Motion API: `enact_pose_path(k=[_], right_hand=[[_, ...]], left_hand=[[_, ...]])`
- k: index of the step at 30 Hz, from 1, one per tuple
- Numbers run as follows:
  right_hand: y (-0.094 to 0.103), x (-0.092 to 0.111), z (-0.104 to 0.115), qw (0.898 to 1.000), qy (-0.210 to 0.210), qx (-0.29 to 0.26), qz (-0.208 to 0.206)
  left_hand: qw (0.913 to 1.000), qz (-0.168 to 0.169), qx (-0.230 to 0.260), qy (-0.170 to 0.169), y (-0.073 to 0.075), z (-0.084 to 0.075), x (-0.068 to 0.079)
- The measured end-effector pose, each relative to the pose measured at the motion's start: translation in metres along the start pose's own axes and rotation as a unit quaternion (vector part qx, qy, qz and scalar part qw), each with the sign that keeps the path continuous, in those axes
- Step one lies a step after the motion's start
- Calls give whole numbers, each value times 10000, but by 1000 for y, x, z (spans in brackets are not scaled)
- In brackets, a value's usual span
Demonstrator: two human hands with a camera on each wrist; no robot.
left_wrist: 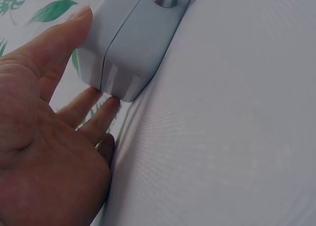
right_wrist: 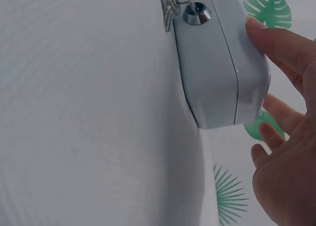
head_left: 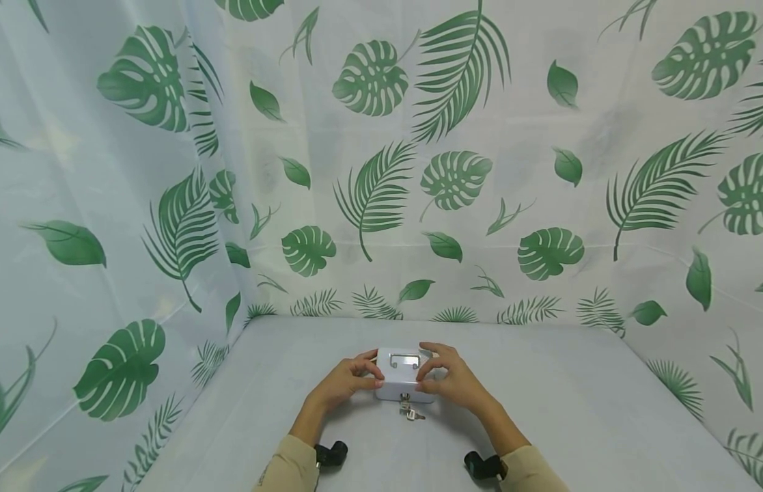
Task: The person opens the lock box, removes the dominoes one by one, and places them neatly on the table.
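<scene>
A small white cash box (head_left: 390,391) with a metal lid handle (head_left: 405,360) sits on the table with its lid down. In the front lock (right_wrist: 197,15) is a key, and more keys (head_left: 413,414) hang from it on a ring. My left hand (head_left: 343,383) holds the box's left end, thumb at the lid's front edge and fingertips against the side in the left wrist view. At the other end, my right hand (head_left: 456,384) holds the lid, its thumb on the front edge. Some of the right fingertips are hidden behind the box in the right wrist view.
A pale cloth covers the table (head_left: 572,410). Behind it and to both sides hang white curtains (head_left: 393,280) printed with green leaves. Black wrist devices (head_left: 332,454) are strapped at both sleeves.
</scene>
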State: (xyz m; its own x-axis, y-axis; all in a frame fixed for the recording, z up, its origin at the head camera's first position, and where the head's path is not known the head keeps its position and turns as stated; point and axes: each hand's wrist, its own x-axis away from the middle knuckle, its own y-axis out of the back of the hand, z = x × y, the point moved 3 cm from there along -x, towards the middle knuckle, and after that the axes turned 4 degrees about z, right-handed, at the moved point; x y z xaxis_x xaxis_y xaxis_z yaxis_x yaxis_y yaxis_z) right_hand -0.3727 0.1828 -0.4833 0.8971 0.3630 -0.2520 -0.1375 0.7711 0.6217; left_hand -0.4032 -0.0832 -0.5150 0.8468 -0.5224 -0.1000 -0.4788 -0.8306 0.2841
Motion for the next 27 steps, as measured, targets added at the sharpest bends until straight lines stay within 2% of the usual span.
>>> enact_pose_path(k=[4,9,16,21,27], right_hand=[[-1,0,-11,9984,-366,-409,111],[-3,0,-18,9950,-447,-846,287],[-5,1,-27,9846,-646,-1581,383],[-5,1,-31,9799,-580,-1852,453],[-5,0,-31,9802,-436,-1858,525]], left_hand=[[10000,10,36,-4,0,0,0],[10000,11,47,8,0,-1,0],[10000,-15,33,6,-1,-2,1],[10000,-44,-30,4,-2,-1,0],[10000,-53,37,-19,-1,-1,0]])
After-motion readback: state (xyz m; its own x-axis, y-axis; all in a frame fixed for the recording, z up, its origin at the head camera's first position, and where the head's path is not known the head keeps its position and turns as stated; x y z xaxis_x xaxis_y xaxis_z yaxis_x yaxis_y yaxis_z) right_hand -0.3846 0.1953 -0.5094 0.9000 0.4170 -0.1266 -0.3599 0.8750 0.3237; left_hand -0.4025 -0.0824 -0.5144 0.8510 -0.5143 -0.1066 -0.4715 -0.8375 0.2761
